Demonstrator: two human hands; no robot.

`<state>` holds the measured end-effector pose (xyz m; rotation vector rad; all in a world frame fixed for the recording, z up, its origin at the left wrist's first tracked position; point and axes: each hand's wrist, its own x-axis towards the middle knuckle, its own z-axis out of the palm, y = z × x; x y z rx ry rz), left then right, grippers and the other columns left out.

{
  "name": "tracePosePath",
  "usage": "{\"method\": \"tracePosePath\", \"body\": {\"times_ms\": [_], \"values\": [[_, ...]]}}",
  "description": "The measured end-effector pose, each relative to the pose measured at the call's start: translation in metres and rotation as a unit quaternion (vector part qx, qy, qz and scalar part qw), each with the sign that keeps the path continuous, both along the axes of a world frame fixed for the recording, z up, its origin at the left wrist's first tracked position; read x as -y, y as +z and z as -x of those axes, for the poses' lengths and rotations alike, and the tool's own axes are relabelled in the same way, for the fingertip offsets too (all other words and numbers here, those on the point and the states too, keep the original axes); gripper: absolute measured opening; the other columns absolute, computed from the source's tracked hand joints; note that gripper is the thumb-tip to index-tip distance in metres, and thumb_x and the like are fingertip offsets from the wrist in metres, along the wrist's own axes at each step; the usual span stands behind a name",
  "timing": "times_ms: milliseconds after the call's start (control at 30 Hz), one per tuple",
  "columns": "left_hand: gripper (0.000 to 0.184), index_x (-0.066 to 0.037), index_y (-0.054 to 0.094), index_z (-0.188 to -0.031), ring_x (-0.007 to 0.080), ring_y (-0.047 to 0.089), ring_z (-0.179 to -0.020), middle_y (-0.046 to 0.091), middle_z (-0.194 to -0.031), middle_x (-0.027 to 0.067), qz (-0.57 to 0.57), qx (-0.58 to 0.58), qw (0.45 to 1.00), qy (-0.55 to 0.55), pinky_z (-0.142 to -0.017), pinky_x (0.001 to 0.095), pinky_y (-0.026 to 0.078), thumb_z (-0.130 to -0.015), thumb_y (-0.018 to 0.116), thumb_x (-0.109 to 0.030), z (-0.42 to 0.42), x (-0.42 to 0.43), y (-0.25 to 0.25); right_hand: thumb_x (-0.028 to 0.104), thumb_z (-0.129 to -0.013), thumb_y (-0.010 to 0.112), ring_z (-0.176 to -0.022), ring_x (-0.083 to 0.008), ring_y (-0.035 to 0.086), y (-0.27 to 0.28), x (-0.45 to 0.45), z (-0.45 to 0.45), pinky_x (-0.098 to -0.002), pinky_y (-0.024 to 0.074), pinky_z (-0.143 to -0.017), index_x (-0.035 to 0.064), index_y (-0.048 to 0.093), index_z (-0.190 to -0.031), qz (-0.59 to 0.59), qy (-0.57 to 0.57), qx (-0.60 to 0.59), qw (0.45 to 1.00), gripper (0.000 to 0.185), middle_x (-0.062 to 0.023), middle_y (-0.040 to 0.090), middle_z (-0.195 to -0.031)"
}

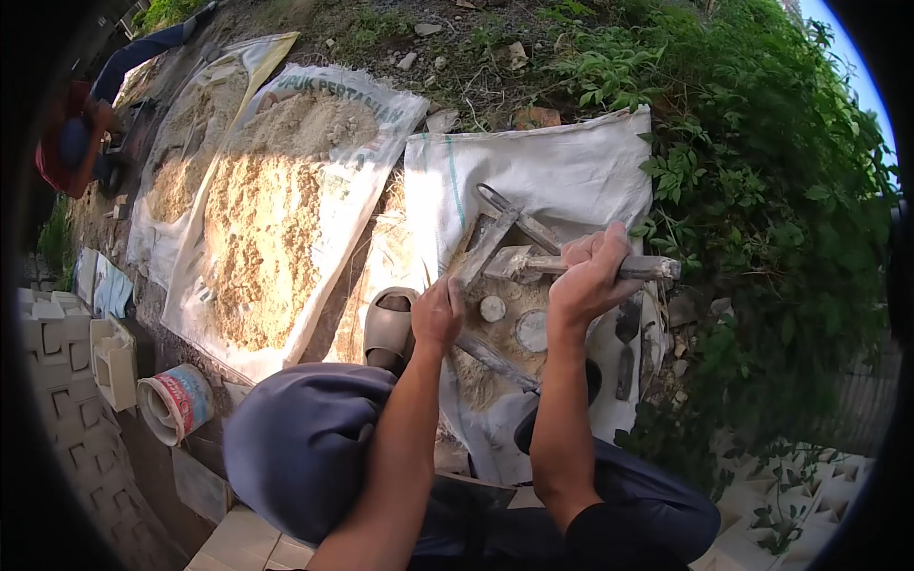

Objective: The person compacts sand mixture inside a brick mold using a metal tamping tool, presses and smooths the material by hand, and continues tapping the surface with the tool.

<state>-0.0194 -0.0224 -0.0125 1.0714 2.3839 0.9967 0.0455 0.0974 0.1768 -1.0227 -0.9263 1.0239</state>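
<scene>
My left hand [438, 312] is closed at the near end of a grey metal frame [487, 249], whose bars meet at a corner near a thin wire loop [493, 198]. My right hand [592, 274] grips the thick handle of a short dusty tool [512, 264] with a flat, broad head; its exact kind I cannot make out. That head lies over the frame's area. Below it, two pale round pieces [531, 330] sit in sandy powder. Another metal bar [495, 360] slants below them. All this rests on a white woven sack [552, 171].
Sandy material [262, 238] is heaped on sacks at the left. A paint bucket [176, 404] stands beside pale moulded blocks [57, 381]. Dark flat tools [625, 357] lie at the sack's right edge, near leafy plants [752, 209]. Another person [81, 143] crouches at upper left.
</scene>
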Motion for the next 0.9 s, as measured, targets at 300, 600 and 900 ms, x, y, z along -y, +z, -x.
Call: {"method": "tracePosePath", "body": {"times_ms": [300, 600, 900], "values": [[0.029, -0.006, 0.057, -0.09, 0.0387, 0.061, -0.08, 0.064, -0.085, 0.0183, 0.032, 0.024, 0.999, -0.019, -0.07, 0.047, 0.048, -0.097, 0.04, -0.027, 0.002, -0.004, 0.006, 0.017, -0.093, 0.054, -0.045, -0.005, 0.034, -0.041, -0.025, -0.006, -0.0227, 0.0285, -0.039, 0.0063, 0.038, -0.06, 0.013, 0.032, -0.043, 0.998, 0.038, 0.003, 0.038, -0.052], [0.029, -0.006, 0.057, -0.091, 0.0384, 0.061, -0.081, 0.065, -0.086, 0.0186, 0.005, 0.008, 1.0, -0.006, -0.071, 0.0469, 0.048, -0.097, 0.039, -0.028, 0.001, -0.004, 0.002, 0.022, -0.094, 0.052, -0.048, -0.01, 0.044, -0.054, -0.042, 0.008, -0.0258, 0.0354, -0.043, -0.0015, 0.047, -0.064, 0.021, -0.022, 0.032, 0.999, 0.039, -0.0011, 0.045, -0.053], [0.029, -0.005, 0.057, -0.089, 0.0374, 0.062, -0.08, 0.064, -0.085, 0.0176, -0.018, -0.01, 1.0, -0.003, -0.07, 0.0464, 0.048, -0.096, 0.04, -0.027, -0.001, 0.002, -0.004, 0.017, -0.096, 0.049, -0.044, -0.0083, 0.04, -0.067, -0.024, 0.011, -0.0258, 0.0296, -0.041, 0.0028, 0.043, -0.062, -0.088, -0.041, 0.133, 0.986, 0.037, 0.002, 0.043, -0.051]]}}
